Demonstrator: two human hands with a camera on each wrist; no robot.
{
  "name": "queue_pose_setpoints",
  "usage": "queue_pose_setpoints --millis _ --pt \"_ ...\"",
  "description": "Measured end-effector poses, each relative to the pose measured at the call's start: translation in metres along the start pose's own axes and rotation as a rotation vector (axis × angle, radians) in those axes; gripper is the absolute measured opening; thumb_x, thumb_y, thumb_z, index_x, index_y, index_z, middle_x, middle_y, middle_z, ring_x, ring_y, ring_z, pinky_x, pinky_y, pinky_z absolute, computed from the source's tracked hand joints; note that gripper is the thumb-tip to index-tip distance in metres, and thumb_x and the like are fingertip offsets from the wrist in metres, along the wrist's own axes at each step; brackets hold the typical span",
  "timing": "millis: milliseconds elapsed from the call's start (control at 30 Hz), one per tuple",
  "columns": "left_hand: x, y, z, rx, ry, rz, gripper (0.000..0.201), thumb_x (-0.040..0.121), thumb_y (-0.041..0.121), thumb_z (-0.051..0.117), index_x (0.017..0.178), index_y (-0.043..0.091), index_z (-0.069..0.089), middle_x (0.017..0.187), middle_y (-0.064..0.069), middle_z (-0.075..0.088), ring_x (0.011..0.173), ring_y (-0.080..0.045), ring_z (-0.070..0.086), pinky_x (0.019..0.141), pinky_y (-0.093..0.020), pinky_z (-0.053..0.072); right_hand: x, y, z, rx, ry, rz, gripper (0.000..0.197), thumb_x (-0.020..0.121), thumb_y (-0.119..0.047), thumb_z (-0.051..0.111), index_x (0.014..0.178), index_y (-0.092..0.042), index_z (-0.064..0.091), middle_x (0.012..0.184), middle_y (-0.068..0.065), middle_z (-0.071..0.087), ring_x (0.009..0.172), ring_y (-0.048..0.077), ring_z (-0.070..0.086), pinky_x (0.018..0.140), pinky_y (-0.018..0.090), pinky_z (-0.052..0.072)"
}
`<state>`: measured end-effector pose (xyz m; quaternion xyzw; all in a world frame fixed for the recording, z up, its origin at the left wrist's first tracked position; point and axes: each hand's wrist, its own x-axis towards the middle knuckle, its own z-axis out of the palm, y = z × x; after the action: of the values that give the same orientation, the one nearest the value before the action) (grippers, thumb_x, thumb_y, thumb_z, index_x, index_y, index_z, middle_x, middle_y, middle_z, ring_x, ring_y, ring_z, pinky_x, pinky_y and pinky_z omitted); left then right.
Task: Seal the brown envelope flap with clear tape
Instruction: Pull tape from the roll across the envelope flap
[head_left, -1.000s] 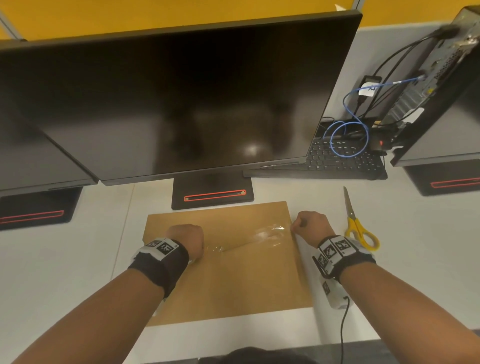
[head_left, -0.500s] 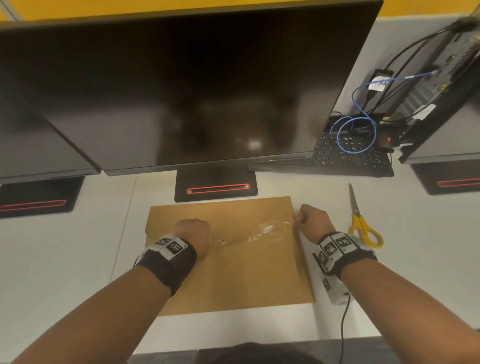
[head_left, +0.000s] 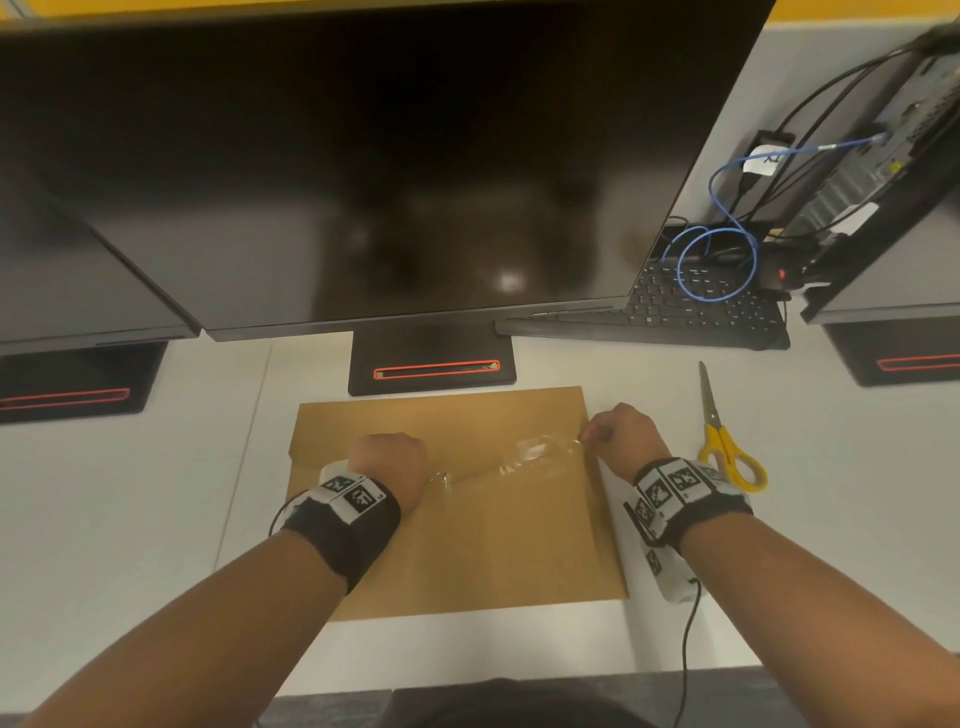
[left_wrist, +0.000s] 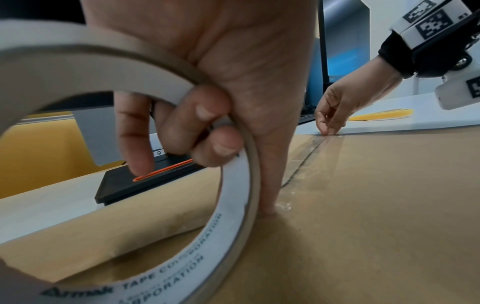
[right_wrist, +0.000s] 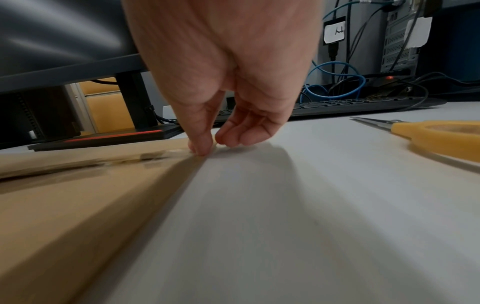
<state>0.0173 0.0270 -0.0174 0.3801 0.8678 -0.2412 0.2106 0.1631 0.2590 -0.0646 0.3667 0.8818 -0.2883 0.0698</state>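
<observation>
A brown envelope (head_left: 467, 540) lies flat on the white desk in front of the monitor stand. A strip of clear tape (head_left: 524, 457) runs across it from my left hand to my right hand. My left hand (head_left: 387, 465) grips the white tape roll (left_wrist: 231, 236), fingers curled through its core, with the thumb pressed down on the envelope (left_wrist: 376, 216). My right hand (head_left: 621, 434) pinches the free tape end at the envelope's right edge (right_wrist: 155, 181), fingertips (right_wrist: 201, 149) down on the paper.
Yellow-handled scissors (head_left: 724, 447) lie on the desk just right of my right hand. The black monitor stand (head_left: 431, 364) sits right behind the envelope, with a keyboard (head_left: 691, 312), blue cable and a computer tower at the back right. More monitor bases flank both sides.
The right hand has drawn the tape end slightly farther right and back, toward the envelope's right edge, and the strip now lies lower over the paper. The left hand has stayed in place.
</observation>
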Motion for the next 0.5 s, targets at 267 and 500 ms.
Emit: queue_pose_setpoints --millis 267,500 --pt "0.000 0.000 -0.003 -0.036 0.037 0.035 0.050 0.090 0.060 0.043 0.097 0.015 0.065 0.099 -0.003 0.067 0.092 -0.023 0.065 0.076 -0.031 0.049 -0.021 -0.029 0.005 -0.216 -0.106 -0.258 0.024 0.089 -0.012 0.051 0.108 -0.016 0.064 0.108 0.004 0.053 0.098 0.025 0.057 0.085 0.031 0.047" --pt "0.002 0.002 -0.001 -0.019 0.055 0.038 0.050 0.089 0.060 0.043 0.096 0.016 0.065 0.100 -0.003 0.068 0.092 -0.022 0.065 0.074 -0.030 0.047 -0.046 -0.075 0.039 -0.278 -0.329 -0.587 0.040 0.093 -0.018 0.045 0.130 -0.030 0.053 0.124 0.003 0.049 0.114 0.023 0.047 0.093 0.035 0.044"
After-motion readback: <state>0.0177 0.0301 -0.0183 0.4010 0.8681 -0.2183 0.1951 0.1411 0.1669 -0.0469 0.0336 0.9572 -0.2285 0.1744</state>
